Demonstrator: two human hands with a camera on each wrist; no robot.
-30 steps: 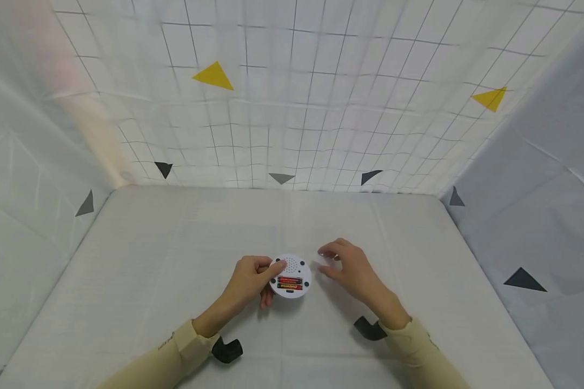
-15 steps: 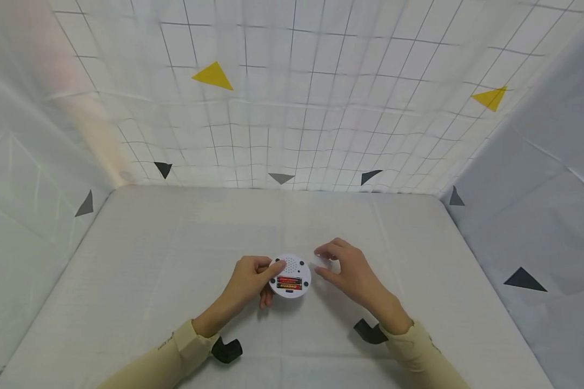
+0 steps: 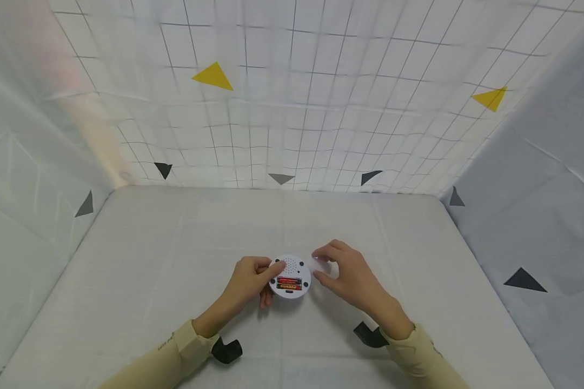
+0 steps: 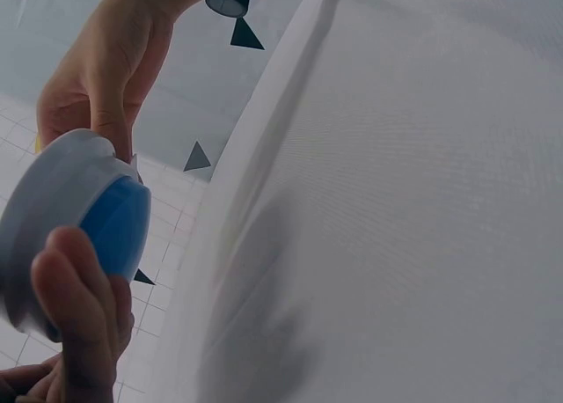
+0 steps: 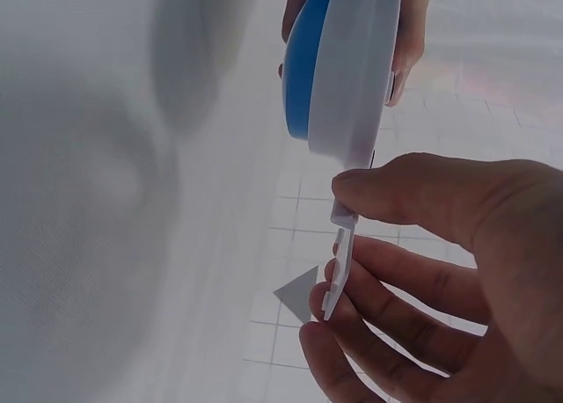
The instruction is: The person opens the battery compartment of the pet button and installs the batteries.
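My left hand (image 3: 250,279) grips a round white electronic device (image 3: 299,270), its thumb over the speaker holes and its other fingers underneath. The device's underside faces up, with small dark feet and an uncovered compartment holding red-and-black batteries (image 3: 289,283). A blue dome (image 5: 305,64) on its other face points down, also visible in the left wrist view. To the right, my right hand (image 3: 352,276) holds a thin white battery cover (image 5: 339,275) between thumb and fingers. In the right wrist view, the cover is just beside the device's rim, edge-on to the camera.
Under both hands lies a white-covered table (image 3: 214,227). A white gridded sheet (image 3: 292,108) with yellow and dark triangles stands behind it, and pale sheets flank both sides. Black curved pieces (image 3: 227,350) stick out at both cuffs.
The right hand has shifted slightly left with the battery cover, closer to the device. My left hand and the device have stayed nearly still.
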